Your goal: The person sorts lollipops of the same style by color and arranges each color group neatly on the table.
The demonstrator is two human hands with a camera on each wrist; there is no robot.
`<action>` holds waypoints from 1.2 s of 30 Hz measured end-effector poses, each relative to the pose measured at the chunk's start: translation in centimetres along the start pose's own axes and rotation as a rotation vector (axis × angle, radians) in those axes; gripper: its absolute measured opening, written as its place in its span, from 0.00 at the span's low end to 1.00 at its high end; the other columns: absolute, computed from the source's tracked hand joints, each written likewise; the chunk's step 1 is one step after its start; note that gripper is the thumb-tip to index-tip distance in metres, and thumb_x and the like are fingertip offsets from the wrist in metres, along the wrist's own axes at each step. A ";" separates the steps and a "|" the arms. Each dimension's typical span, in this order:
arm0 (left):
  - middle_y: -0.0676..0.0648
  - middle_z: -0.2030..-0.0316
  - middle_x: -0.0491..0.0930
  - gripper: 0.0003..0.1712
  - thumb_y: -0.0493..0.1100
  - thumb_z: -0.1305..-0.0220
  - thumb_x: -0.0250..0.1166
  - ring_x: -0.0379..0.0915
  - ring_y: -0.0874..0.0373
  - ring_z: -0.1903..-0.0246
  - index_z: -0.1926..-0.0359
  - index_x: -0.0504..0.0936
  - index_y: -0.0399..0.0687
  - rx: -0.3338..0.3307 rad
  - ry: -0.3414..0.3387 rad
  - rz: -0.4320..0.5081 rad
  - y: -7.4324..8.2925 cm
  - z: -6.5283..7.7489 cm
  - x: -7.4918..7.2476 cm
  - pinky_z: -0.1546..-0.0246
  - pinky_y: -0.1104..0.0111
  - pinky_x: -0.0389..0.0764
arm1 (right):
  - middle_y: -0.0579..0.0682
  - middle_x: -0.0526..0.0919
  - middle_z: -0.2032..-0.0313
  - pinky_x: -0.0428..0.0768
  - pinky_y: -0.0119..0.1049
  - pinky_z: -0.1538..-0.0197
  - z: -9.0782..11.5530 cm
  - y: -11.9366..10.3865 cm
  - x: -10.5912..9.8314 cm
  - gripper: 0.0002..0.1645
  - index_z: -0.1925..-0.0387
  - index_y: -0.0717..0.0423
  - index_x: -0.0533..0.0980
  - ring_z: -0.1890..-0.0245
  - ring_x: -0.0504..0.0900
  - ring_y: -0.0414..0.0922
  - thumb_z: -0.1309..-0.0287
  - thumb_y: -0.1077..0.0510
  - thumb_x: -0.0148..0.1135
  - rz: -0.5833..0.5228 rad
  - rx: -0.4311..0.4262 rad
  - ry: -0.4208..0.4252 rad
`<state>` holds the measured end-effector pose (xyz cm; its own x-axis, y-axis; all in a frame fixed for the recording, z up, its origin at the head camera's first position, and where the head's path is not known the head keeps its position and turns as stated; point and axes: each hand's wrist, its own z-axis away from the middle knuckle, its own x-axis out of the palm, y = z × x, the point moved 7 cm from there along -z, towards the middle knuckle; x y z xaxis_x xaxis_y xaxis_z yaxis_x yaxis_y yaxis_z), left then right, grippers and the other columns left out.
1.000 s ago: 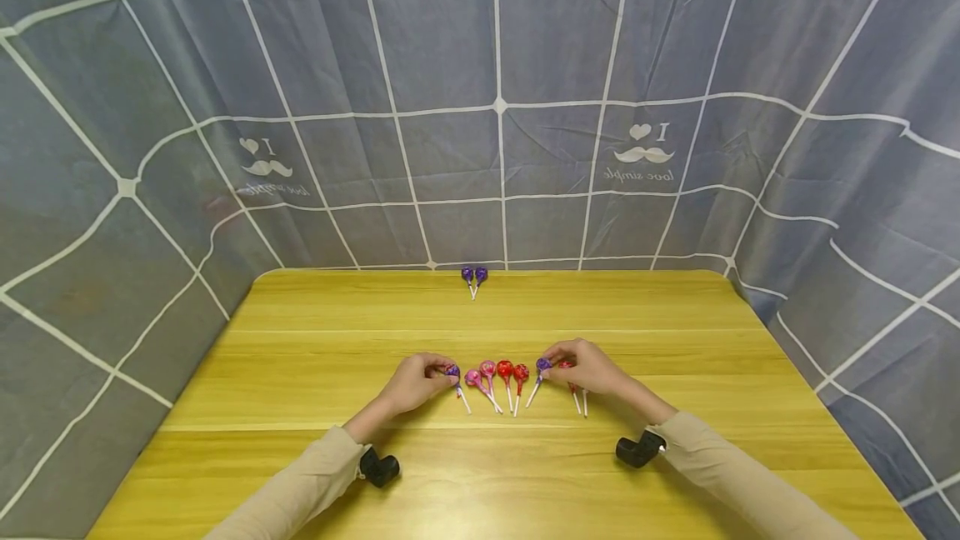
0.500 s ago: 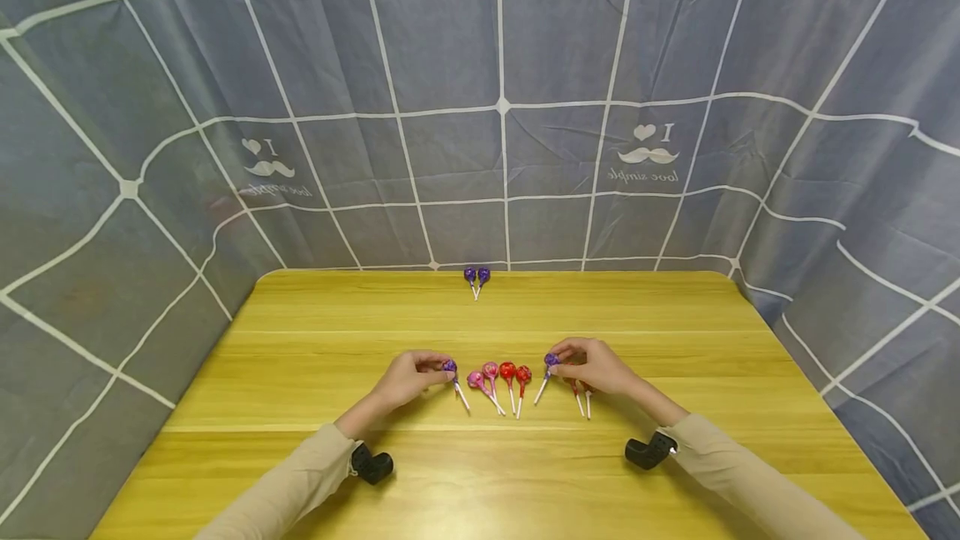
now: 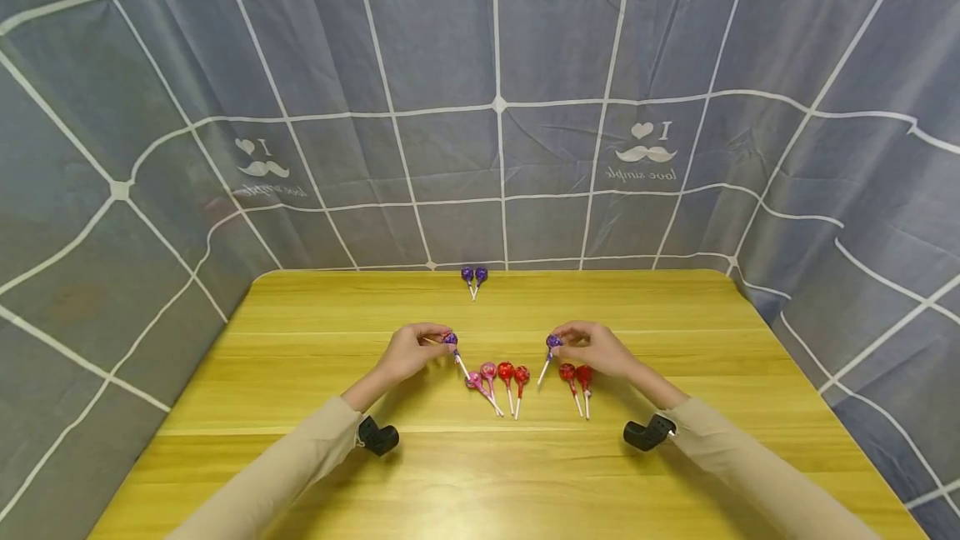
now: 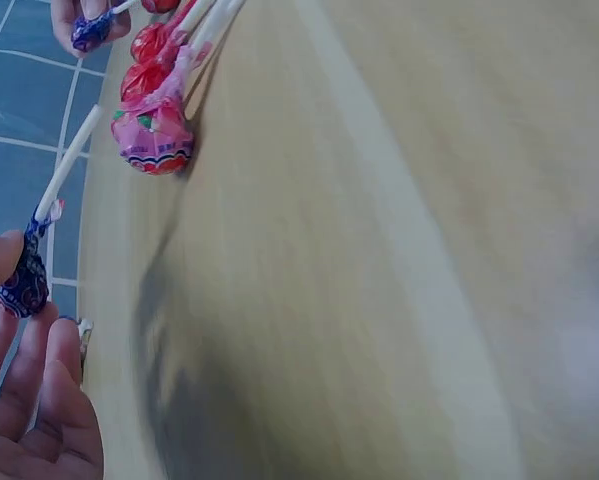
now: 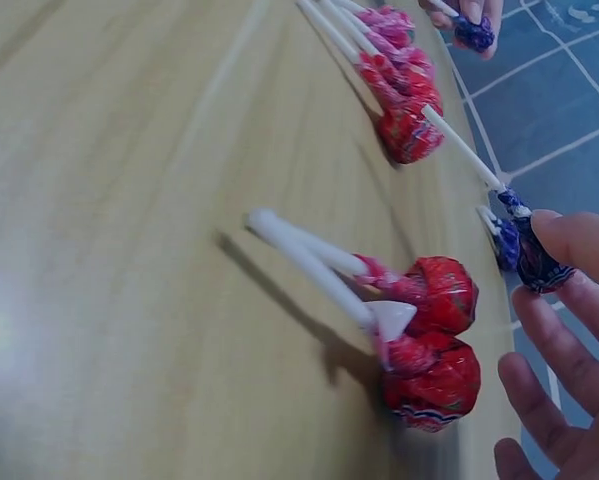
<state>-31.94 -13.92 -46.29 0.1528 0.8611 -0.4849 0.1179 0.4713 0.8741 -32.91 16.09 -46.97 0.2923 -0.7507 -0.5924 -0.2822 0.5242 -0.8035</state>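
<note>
My left hand (image 3: 408, 352) pinches the head of a purple lollipop (image 4: 24, 275) between thumb and fingers, its white stick pointing down and right. On the other side, my right hand (image 3: 596, 348) pinches a second purple lollipop (image 5: 539, 255) by its head, stick slanting down-left. Both look lifted off the table. Between the hands lie two pink lollipops (image 3: 489, 371) and, touching or close beside them, two red lollipops (image 3: 506, 372). Below the right hand, two more red lollipops (image 5: 429, 380) lie side by side with their sticks toward the person.
Two purple lollipops (image 3: 481, 274) lie at the table's far edge with their sticks meeting. The wooden table (image 3: 322, 307) is backed by a grey curtain (image 3: 450, 148) with white grid lines. Each wrist carries a black camera (image 3: 378, 437).
Both hands have moved away from the person, toward the far edge, carrying their purple lollipops. The right-hand pair of red lollipops has come into full view.
</note>
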 end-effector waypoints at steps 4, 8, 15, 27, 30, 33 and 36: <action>0.39 0.60 0.85 0.20 0.39 0.45 0.71 0.81 0.52 0.69 0.51 0.82 0.36 -0.003 0.036 0.021 0.3 -1.2 0.4 0.74 0.73 0.75 | 0.57 0.84 0.62 0.76 0.33 0.58 -0.7 -0.5 -0.4 0.19 0.52 0.63 0.79 0.62 0.78 0.44 0.44 0.58 0.67 -0.014 -0.007 0.022; 0.38 0.60 0.85 0.19 0.37 0.45 0.70 0.81 0.51 0.69 0.52 0.83 0.36 -0.014 0.068 0.033 0.4 -2.3 1.0 0.77 0.74 0.75 | 0.59 0.84 0.61 0.76 0.32 0.58 -1.8 -0.2 -0.5 0.20 0.51 0.65 0.79 0.63 0.78 0.43 0.43 0.58 0.66 -0.027 -0.001 0.033; 0.38 0.60 0.86 0.18 0.37 0.45 0.70 0.82 0.49 0.66 0.52 0.84 0.37 -0.025 0.119 0.041 0.6 -4.2 2.0 0.77 0.72 0.77 | 0.55 0.85 0.61 0.76 0.33 0.56 -4.4 0.8 -0.3 0.21 0.51 0.60 0.80 0.63 0.79 0.40 0.45 0.54 0.67 -0.047 0.051 0.058; 0.40 0.56 0.86 0.17 0.39 0.44 0.69 0.83 0.48 0.61 0.52 0.85 0.40 -0.048 0.118 -0.009 1.7 -7.0 3.7 0.73 0.73 0.78 | 0.58 0.85 0.61 0.76 0.32 0.59 -7.8 0.1 0.1 0.22 0.51 0.64 0.80 0.63 0.80 0.44 0.46 0.56 0.67 -0.024 0.070 0.059; 0.40 0.57 0.86 0.17 0.39 0.44 0.69 0.83 0.47 0.61 0.53 0.85 0.39 -0.019 0.119 -0.039 2.2 -7.6 4.1 0.70 0.71 0.80 | 0.59 0.85 0.62 0.75 0.30 0.60 -8.5 0.2 0.1 0.21 0.52 0.65 0.80 0.64 0.80 0.44 0.46 0.57 0.67 -0.008 0.069 0.063; 0.40 0.58 0.86 0.17 0.39 0.44 0.69 0.82 0.48 0.60 0.53 0.85 0.39 0.010 0.126 -0.071 2.6 -8.2 4.4 0.66 0.69 0.80 | 0.58 0.84 0.62 0.75 0.30 0.61 -9.3 0.4 0.0 0.21 0.52 0.65 0.80 0.64 0.80 0.44 0.46 0.58 0.66 0.004 0.076 0.065; 0.40 0.58 0.86 0.17 0.40 0.44 0.68 0.82 0.49 0.62 0.53 0.85 0.38 0.008 0.132 -0.083 2.8 -8.8 4.5 0.67 0.70 0.79 | 0.58 0.84 0.62 0.75 0.29 0.62 -10.0 0.6 -0.1 0.21 0.52 0.65 0.79 0.64 0.79 0.43 0.45 0.58 0.65 0.008 0.090 0.070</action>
<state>-39.59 -7.01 -45.82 0.0124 0.8373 -0.5466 0.1328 0.5404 0.8308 -42.24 12.46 -46.81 0.2252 -0.7709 -0.5958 -0.2005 0.5618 -0.8026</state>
